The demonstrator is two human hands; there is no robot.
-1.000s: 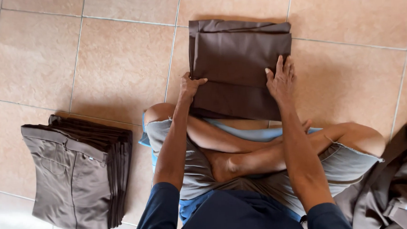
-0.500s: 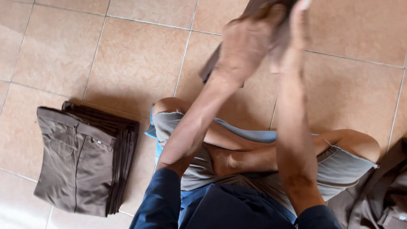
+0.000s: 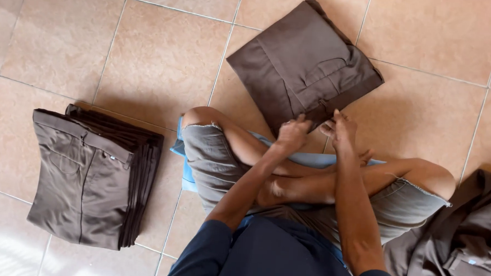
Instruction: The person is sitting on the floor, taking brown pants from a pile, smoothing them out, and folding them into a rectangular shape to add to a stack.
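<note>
Your left hand [image 3: 291,135] and right hand [image 3: 338,129] both pinch the near corner of the folded dark brown cloth trousers [image 3: 305,64], which lie skewed on the tan tiled floor [image 3: 161,46] just beyond your crossed legs. A neat stack of folded brown trousers [image 3: 92,175] sits well apart to your left, and a loose heap of brown garments [image 3: 462,241] lies at your right.

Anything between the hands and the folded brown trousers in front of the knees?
Nothing visible. Both the left hand and right hand already meet the near edge of the folded brown trousers, which lie on the tiled floor just past the crossed legs.
</note>
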